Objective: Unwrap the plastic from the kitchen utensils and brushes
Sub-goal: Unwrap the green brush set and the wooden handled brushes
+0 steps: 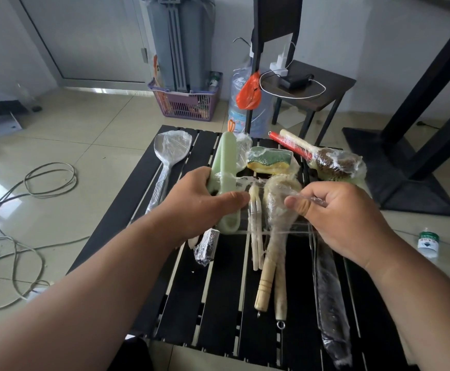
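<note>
Above the slatted table [218,303], left hand [199,207] clasps green utensil [225,167]; right hand [333,210] pinches plastic film [277,207].

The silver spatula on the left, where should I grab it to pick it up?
Take the silver spatula by its long thin handle, near the middle, coming with your hand from the left edge of the black slatted table. Nothing crowds that side, and the wide wrapped head is too broad to close fingers round.
</note>
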